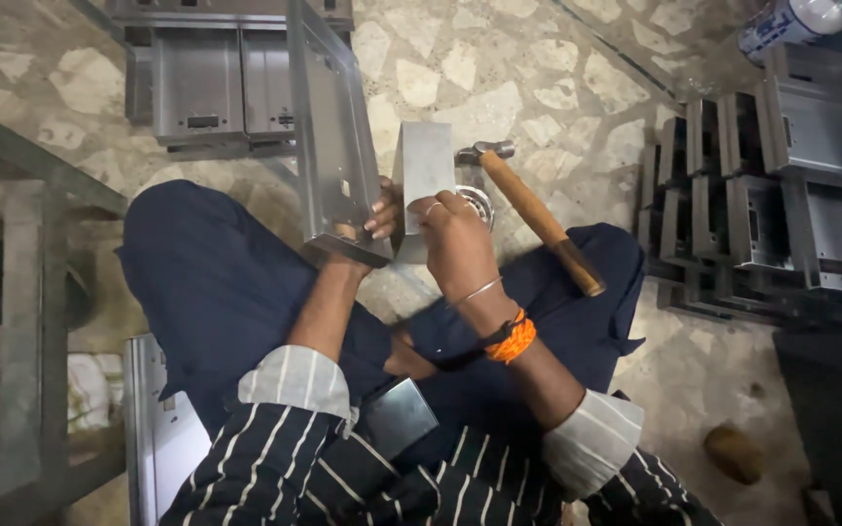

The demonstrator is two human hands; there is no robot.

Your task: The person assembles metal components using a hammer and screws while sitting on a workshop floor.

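Grey sheet-metal tray (328, 136) stands on edge over the lap, its lower rim gripped by the left hand (379, 212), while the right hand (455, 234) clasps a small metal block (424, 161) just beside it, near a wooden-handled hammer (536, 212), with stacked metal boxes (772, 205) crowding the stone floor (499, 68).

- Stacked grey metal boxes (209, 83) lie far left on the stone floor (499, 68).
- More metal boxes (782, 209) stand in rows at right.
- A brown lump (734, 453) sits near right.
- A white cloth (90, 390) lies near left.
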